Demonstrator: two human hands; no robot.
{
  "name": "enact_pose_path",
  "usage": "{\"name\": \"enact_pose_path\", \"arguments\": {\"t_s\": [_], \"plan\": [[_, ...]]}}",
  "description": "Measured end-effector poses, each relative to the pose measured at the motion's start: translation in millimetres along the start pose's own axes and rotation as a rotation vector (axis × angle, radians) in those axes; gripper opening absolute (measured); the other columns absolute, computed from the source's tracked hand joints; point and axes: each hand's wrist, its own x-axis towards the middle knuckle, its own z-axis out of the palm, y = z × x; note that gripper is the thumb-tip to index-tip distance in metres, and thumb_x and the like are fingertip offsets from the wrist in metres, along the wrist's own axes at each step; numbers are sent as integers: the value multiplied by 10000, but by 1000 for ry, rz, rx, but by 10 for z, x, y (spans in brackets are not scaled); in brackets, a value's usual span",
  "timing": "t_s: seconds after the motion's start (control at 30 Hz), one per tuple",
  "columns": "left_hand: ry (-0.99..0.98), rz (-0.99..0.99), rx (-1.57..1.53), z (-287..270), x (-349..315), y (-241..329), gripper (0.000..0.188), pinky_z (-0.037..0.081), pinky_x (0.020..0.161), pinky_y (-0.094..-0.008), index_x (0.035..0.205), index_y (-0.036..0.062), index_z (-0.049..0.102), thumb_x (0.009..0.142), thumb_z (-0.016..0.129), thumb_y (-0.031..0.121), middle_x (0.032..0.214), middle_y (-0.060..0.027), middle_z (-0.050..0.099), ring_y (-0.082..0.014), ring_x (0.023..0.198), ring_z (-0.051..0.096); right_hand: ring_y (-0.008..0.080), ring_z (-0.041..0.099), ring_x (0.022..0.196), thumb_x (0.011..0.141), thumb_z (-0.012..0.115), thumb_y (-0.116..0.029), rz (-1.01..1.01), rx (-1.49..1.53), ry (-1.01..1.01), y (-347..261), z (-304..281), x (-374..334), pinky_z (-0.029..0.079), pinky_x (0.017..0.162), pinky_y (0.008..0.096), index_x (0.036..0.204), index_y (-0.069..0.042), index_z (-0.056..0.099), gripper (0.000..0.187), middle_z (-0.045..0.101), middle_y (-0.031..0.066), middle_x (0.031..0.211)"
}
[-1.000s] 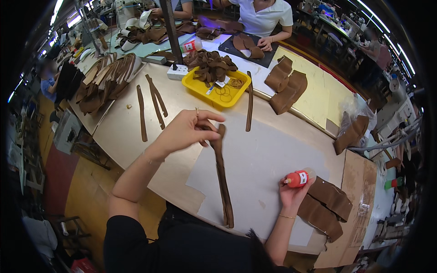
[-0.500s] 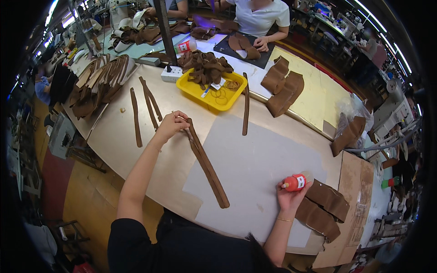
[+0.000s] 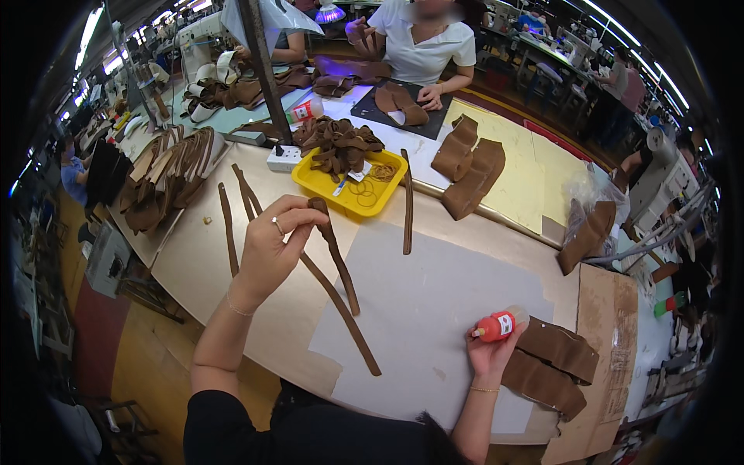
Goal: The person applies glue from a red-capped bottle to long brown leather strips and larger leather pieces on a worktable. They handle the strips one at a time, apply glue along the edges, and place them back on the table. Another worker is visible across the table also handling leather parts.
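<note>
My left hand [image 3: 273,242] is raised over the table with its thumb and fingers pinched on the end of a narrow brown strip [image 3: 338,256], which hangs down. A second long brown strip [image 3: 343,314] runs from behind this hand across a grey sheet [image 3: 418,310]; its upper end is hidden. At the right, my right hand [image 3: 488,360] holds a red squeeze bottle [image 3: 496,326] tilted on its side, its pale nozzle pointing left. Beside that hand lie two wide brown pieces [image 3: 554,364].
A yellow basket [image 3: 353,204] holds brown scraps and rubber bands. More strips [image 3: 226,225] lie left, and one strip [image 3: 408,203] lies right of the basket. Stacked brown pieces [image 3: 167,178], a metal post [image 3: 263,70] and a power strip [image 3: 284,159] stand behind. A co-worker [image 3: 426,46] sits opposite.
My left hand has risen toward me with one strip, which has separated from the strip below it. My right hand still holds the bottle, slightly lower in view.
</note>
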Motion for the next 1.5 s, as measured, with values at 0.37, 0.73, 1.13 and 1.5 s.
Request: {"name": "enact_pose_path", "arguments": {"t_s": [0.37,0.73,1.13,1.5], "plan": [[-144,271,-112,5,141,1073,445,563,668,-243,1183,54,611,770,699,-86,1127,-113,523,-143,798,640,225,556,777,819,550,-683,1,-40,-57,4,18,-33,453,685,409,1044,-149,571,579,602,25,879],[-573,-53,-707,1018,-86,890,429,587,807,-258,1211,33,571,807,697,-34,1170,-107,475,-163,1003,606,236,623,715,734,568,-771,-83,27,-609,-311,84,-246,460,834,422,1092,-12,517,840,602,101,849],[-570,-101,-226,2756,88,-905,368,500,860,-335,1142,51,595,783,671,13,1203,-119,536,-248,969,608,229,625,780,721,579,-773,-206,-177,-439,-292,-24,-177,440,848,430,1128,-37,528,843,612,87,900],[-819,486,-260,2228,-911,-78,374,444,911,-401,1108,71,616,738,657,34,1188,-143,545,-310,1078,536,234,601,862,703,588,-775,-267,-150,-318,-374,-111,-82,447,847,435,1125,-46,551,843,617,90,947]]}}
